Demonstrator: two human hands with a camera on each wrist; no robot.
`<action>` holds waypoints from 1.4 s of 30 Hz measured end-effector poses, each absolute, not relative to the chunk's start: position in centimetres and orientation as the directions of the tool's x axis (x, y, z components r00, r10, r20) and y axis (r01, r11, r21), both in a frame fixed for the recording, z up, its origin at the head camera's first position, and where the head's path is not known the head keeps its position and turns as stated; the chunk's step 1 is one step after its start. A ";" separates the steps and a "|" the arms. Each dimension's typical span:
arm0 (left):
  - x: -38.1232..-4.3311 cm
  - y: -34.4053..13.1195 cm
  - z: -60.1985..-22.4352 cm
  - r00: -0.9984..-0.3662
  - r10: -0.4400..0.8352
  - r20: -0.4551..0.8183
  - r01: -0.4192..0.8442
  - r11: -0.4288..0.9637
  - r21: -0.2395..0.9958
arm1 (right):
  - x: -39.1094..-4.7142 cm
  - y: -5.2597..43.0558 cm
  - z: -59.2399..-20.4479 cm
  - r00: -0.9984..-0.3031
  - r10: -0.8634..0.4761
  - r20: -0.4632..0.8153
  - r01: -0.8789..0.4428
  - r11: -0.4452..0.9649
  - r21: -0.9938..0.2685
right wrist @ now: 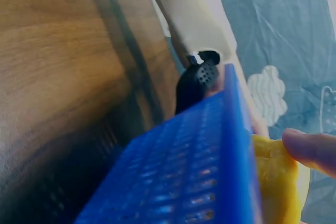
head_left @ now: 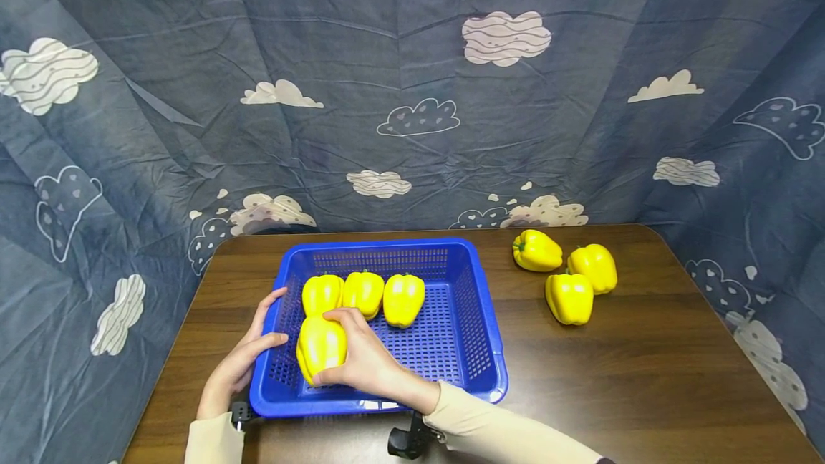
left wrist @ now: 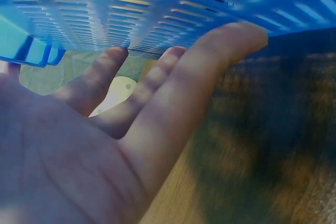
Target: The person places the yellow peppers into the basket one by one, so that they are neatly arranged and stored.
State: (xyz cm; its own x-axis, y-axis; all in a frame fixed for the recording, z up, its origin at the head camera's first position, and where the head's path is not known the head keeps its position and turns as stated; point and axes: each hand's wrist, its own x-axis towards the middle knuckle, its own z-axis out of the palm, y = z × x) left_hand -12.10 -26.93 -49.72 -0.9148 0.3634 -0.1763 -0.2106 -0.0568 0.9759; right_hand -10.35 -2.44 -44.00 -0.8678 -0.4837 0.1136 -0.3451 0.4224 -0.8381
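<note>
My right hand (head_left: 367, 360) grips a yellow bell pepper (head_left: 320, 346) at the front left inside a blue plastic basket (head_left: 501, 378), its thumb on the near side and fingers on the far side. In the right wrist view the held pepper (right wrist: 275, 182) shows behind the basket's rim (right wrist: 236, 145), with part of a finger on it. My left hand (head_left: 241, 356) holds the basket's left side, thumb and index finger over the rim. Other fingers (left wrist: 163, 108) lie along the outside of the slotted wall in the left wrist view. Three peppers (head_left: 364, 294) stand in a row farther back inside.
Three more yellow bell peppers (head_left: 570, 299) sit grouped on the brown wooden table (head_left: 644, 364), right of the basket. A dark cloud-patterned curtain (head_left: 412, 56) hangs behind and along both sides. A black wrist device (head_left: 406, 442) is by my right sleeve, near the basket's front wall.
</note>
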 end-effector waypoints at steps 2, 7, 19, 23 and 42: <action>-12.1 -26.9 -49.7 -0.914 0.365 -0.176 -0.210 -0.056 0.976 | -10.3 -2.7 -44.2 -0.872 -0.477 0.111 -0.338 0.421 -0.842; -12.2 -26.9 -49.7 -0.912 0.373 -0.168 -0.208 -0.067 0.976 | -10.1 -3.5 -44.5 -0.886 -0.456 0.089 -0.296 0.406 -0.865; -12.2 -27.0 -49.8 -0.910 0.378 -0.169 -0.211 -0.072 0.975 | -10.1 -4.6 -45.4 -0.899 -0.430 0.081 -0.290 0.448 -0.845; -12.2 -27.1 -49.9 -0.909 0.388 -0.151 -0.197 -0.082 0.977 | -10.1 -4.7 -45.8 -0.901 -0.425 0.088 -0.301 0.466 -0.832; -12.1 -27.0 -49.9 -0.918 0.367 -0.149 -0.178 -0.046 0.983 | -9.6 -4.6 -45.7 -0.873 -0.487 0.039 -0.332 0.533 -0.779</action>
